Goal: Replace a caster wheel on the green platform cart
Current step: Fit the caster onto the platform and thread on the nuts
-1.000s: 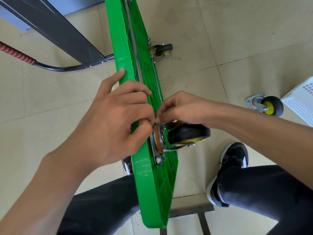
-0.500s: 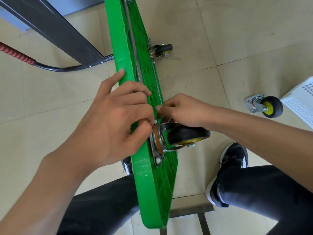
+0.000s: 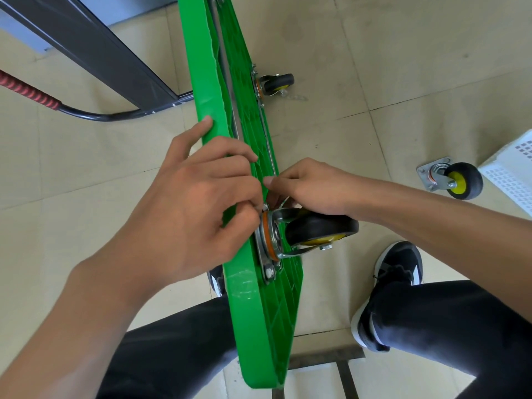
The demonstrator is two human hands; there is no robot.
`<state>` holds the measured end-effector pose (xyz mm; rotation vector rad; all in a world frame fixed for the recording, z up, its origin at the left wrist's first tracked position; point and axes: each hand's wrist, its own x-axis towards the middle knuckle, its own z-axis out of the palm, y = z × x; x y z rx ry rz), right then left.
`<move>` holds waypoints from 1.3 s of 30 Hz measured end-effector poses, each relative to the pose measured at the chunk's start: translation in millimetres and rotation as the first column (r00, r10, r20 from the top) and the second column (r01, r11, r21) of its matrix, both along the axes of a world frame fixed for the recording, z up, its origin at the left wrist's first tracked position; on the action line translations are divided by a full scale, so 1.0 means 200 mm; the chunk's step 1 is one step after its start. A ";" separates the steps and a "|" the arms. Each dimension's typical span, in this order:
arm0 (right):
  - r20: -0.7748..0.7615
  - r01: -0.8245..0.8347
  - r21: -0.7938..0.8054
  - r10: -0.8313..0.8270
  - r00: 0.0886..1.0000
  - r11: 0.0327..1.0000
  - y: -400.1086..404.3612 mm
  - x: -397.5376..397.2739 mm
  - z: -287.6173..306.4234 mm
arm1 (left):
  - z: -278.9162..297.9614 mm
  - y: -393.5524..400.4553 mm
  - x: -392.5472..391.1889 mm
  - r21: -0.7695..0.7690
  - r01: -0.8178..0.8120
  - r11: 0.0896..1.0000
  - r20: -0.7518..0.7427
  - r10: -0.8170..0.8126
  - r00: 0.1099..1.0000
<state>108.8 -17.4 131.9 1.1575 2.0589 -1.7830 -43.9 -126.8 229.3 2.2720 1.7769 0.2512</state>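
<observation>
Standing on its long edge between the person's dark-trousered legs, the green ribbed plastic platform cart (image 3: 247,326) shows its underside to the right. The left hand (image 3: 184,208) wraps over the cart's upper edge, thumb lying flat along the smooth rim and the curled fingers reaching across to the corner of a steel mounting plate, where the fingertips pinch something small (too hidden to name). Just below those fingertips sits the mounted caster with a black rubber wheel and yellow hub (image 3: 319,230), its plate flat against the ribbing. The right hand (image 3: 311,187) comes in from the other side, its fingers bunched narrow right against the left fingertips at the same plate corner; what they hold cannot be told. Beyond the fingers, farther up the cart, a second small black caster (image 3: 277,83) stays bolted on. Well off to the right of the right wrist, a loose caster with square plate (image 3: 453,180) lies on the beige tiled floor (image 3: 403,67), just beside a white perforated plastic basket (image 3: 511,174).
</observation>
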 end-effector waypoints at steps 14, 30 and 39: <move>-0.019 -0.018 -0.108 0.016 1.000 0.994 0.00 -0.01 0.02 | 0.00 0.00 0.00 0.009 -0.002 1.000 -0.013 0.002 1.000; 0.079 -0.147 0.054 0.142 0.987 0.988 0.00 -0.03 0.03 | 0.00 0.00 0.00 0.011 0.000 1.000 -0.017 0.000 1.000; 0.075 -0.161 -0.045 0.164 0.984 0.986 0.00 -0.03 0.06 | 0.00 0.00 0.00 0.006 -0.001 1.000 -0.015 0.001 1.000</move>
